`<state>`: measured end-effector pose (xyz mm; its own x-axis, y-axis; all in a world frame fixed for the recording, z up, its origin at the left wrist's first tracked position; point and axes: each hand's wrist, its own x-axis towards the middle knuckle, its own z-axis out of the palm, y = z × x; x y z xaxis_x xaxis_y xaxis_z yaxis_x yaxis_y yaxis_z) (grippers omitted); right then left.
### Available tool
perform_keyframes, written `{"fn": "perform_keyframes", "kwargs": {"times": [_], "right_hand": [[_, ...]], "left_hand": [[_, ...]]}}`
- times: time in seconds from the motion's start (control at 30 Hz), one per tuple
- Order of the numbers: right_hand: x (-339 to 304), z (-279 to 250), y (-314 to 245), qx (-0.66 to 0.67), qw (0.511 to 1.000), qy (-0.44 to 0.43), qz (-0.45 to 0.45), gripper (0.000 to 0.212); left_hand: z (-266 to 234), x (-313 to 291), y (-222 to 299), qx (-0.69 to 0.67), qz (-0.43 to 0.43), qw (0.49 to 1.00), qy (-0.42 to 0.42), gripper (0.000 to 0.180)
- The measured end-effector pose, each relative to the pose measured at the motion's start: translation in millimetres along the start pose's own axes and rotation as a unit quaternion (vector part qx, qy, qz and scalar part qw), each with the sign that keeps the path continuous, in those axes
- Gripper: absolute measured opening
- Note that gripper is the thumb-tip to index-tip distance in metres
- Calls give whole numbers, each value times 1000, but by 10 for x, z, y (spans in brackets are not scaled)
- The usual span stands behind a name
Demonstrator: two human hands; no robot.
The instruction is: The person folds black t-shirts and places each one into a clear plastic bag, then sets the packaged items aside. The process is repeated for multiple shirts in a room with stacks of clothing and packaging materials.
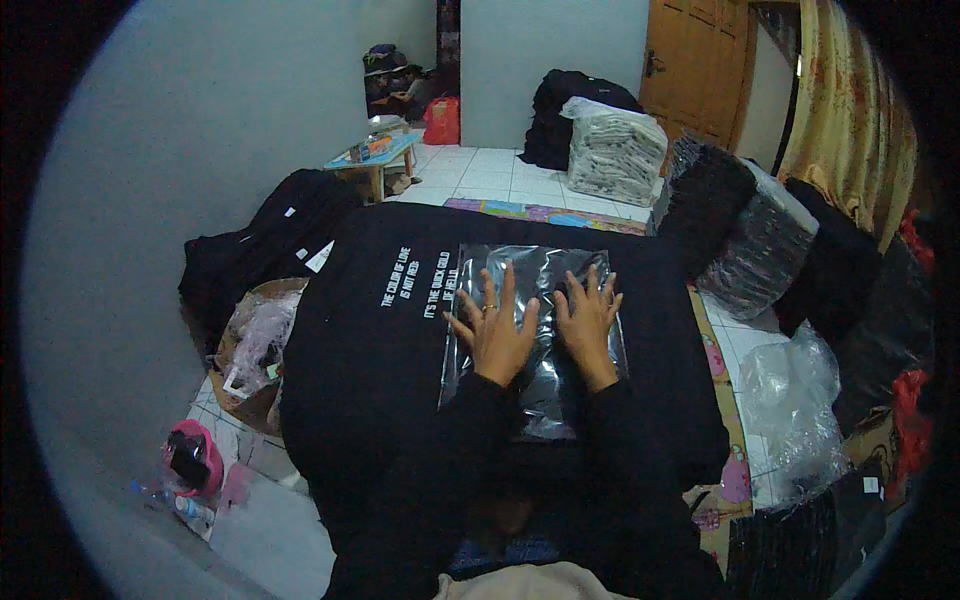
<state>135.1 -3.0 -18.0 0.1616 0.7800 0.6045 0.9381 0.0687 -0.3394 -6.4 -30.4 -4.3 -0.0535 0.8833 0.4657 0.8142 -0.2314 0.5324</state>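
Note:
A clear plastic bag (545, 405) with something black inside or beneath it lies flat in front of me; I cannot tell which. My left hand (498, 325) rests palm down on its left half, fingers spread. On the right half my right hand (588, 325) presses flat too, its fingers apart and the thumb toward the left hand. Under the bag spreads a black shirt (340, 360) with white lettering on it left of the bag. Neither hand grips anything.
A carton with plastic wrap (258, 345) and black garments (265, 225) stand to the left. Stacked bagged clothes (615, 150) are at the back, near a wooden door (695, 70). At the right lie more packed bundles (755, 235) and crumpled clear plastic (795, 405). A low table (375, 152) stands at the far left.

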Motion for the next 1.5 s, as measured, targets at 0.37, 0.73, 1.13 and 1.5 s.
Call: {"fn": "perform_keyframes", "kwargs": {"times": [0.37,0.73,1.13,1.5], "right_hand": [[386,-588,426,60,982,-123,131,36],[962,-1784,-180,225,847,323,-356,10],[-1491,-2083,985,282,916,-43,283,29],[-2206,-1197,-42,754,527,-262,292,57]], "left_hand": [[-472,-702,-856,-548,-25,833,77,39],[-524,-693,-794,-483,-44,872,67,33],[-489,-1133,-224,-39,98,994,39,34],[-761,-1444,92,-400,-54,905,-134,29]]}}
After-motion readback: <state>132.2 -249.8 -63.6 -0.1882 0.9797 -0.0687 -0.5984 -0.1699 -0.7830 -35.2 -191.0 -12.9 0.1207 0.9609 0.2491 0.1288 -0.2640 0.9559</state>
